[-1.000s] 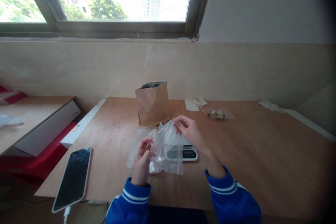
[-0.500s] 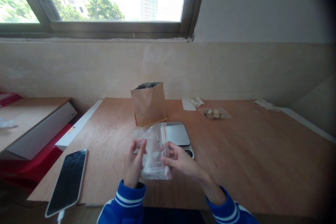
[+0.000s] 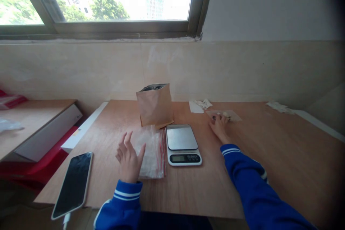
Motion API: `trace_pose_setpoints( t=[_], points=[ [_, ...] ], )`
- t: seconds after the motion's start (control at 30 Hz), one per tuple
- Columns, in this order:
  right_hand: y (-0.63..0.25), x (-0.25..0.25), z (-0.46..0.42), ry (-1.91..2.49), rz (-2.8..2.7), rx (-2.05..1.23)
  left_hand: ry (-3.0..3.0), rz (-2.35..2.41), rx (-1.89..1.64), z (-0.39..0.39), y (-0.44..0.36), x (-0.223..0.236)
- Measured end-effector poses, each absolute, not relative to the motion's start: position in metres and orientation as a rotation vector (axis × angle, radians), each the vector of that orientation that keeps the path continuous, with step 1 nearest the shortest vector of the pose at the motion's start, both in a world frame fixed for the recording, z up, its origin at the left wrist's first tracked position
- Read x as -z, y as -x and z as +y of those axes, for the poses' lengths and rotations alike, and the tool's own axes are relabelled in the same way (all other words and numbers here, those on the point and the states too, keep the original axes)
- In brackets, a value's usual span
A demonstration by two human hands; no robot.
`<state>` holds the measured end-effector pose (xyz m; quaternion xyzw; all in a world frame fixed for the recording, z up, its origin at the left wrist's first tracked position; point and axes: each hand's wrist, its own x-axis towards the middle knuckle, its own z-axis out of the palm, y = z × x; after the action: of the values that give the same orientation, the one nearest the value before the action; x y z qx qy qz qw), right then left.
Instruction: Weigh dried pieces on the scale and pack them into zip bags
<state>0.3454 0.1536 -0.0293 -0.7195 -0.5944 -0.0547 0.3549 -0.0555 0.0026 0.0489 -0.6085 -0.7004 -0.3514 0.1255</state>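
My left hand is raised just left of a stack of clear zip-lock bags. Its fingers are spread and it holds nothing. The bags lie flat on the table, their red seal strips along the right side. Farther out, my right hand rests over the left part of a small clear bag with pale pieces in it. The fingers there are stretched and apart, covering some of the pieces. Between my hands stands a white kitchen scale with a bare metal plate.
An open brown paper pouch stands upright behind the bags. At the left edge lies a smartphone with a cable plugged in. Crumpled tissue and a white paper are at the back; another tissue lies far right.
The zip-lock bag my hands held has been let go and lies flat with the others left of the scale. My right hand has reached out to the small bag at the back right.
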Motion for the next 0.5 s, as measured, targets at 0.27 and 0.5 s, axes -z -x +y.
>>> trace_pose_setpoints(
  t=[0.27,0.5],
  points=[
    [-0.361,0.027,0.151,1.829,-1.547,0.181,2.321,-1.886,0.442,0.015,0.042,-0.014],
    [-0.331,-0.037,0.103,1.557,-1.276,0.222,2.419,-2.005,0.291,0.026,0.048,-0.006]
  ],
)
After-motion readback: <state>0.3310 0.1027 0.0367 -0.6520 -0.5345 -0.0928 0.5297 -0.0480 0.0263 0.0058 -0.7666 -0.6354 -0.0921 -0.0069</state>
